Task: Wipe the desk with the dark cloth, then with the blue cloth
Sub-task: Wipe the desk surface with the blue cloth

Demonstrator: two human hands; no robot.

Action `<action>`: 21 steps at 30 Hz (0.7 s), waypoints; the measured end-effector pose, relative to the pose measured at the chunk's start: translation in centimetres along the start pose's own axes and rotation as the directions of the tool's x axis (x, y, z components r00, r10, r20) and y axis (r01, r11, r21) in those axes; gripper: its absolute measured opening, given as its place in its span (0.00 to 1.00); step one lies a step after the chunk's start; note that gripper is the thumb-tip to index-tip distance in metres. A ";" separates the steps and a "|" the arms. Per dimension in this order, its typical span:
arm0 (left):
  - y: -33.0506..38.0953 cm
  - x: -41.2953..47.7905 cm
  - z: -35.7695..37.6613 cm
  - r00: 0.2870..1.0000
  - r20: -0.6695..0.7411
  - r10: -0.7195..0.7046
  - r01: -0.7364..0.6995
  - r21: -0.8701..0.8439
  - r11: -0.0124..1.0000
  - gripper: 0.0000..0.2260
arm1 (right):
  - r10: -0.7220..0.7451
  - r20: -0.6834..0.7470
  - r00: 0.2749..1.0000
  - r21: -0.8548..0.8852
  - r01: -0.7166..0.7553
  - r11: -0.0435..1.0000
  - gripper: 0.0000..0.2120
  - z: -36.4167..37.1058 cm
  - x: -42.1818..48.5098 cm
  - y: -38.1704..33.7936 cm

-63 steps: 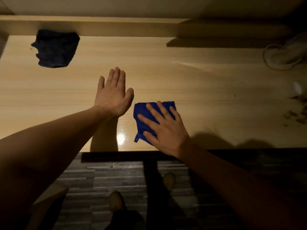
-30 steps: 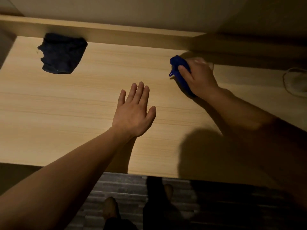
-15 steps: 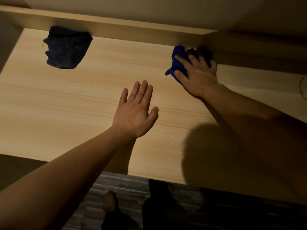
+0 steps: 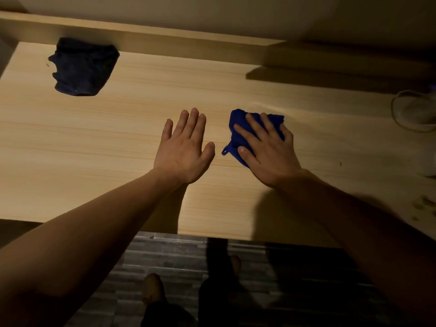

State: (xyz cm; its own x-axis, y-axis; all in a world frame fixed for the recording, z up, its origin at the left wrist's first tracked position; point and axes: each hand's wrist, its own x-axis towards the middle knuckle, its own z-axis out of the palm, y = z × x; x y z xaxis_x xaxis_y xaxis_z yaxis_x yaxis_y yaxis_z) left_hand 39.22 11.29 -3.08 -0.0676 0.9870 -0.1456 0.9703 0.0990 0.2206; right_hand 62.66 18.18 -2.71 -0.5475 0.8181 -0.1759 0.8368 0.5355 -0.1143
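Blue cloth (image 4: 238, 138) under right hand (image 4: 269, 152) dragged back mid-desk.

On the desk (image 4: 82, 147), the dark cloth (image 4: 82, 67) lies far left; the blue cloth (image 4: 238, 128) right of centre.

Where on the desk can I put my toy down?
Bare desk lies between the dark cloth and the left hand. The right side is crowded: right hand on the blue cloth, cord.
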 end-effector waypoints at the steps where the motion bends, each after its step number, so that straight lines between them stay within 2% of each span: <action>1: 0.0 0.0 0.0 1.000 0.001 0.003 -0.003 0.001 1.000 0.34 | 0.000 0.003 1.000 -0.005 0.000 1.000 0.29 0.3 -0.9 -0.3; 4: 0.0 -0.1 0.0 1.000 -0.001 0.006 -0.006 0.002 1.000 0.34 | -0.022 -0.029 0.999 -0.007 0.021 1.000 0.29 1.1 -3.6 -1.0; 12: -0.2 -0.2 0.0 1.000 -0.001 0.020 -0.020 0.007 1.000 0.34 | -0.094 -0.275 0.957 -0.010 0.095 0.995 0.27 4.2 -10.1 -3.0; 17: -0.2 -0.3 -0.1 1.000 -0.001 0.028 -0.028 0.002 1.000 0.34 | -0.041 -0.209 0.977 -0.019 0.038 0.999 0.29 4.8 -12.4 -4.3; 21: -0.3 -0.3 -0.2 0.999 0.001 0.032 -0.032 -0.004 0.999 0.34 | -0.062 -0.157 0.986 -0.051 0.055 0.997 0.29 5.3 -14.3 -5.1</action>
State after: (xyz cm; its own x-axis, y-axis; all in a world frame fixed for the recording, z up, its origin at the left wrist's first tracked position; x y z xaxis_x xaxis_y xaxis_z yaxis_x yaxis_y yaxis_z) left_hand 38.95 10.94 -2.93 -0.0364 0.9895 -0.1397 0.9710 0.0680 0.2291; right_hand 66.25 2.61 -4.83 -0.5916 0.8061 -0.0124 0.8045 0.5893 -0.0741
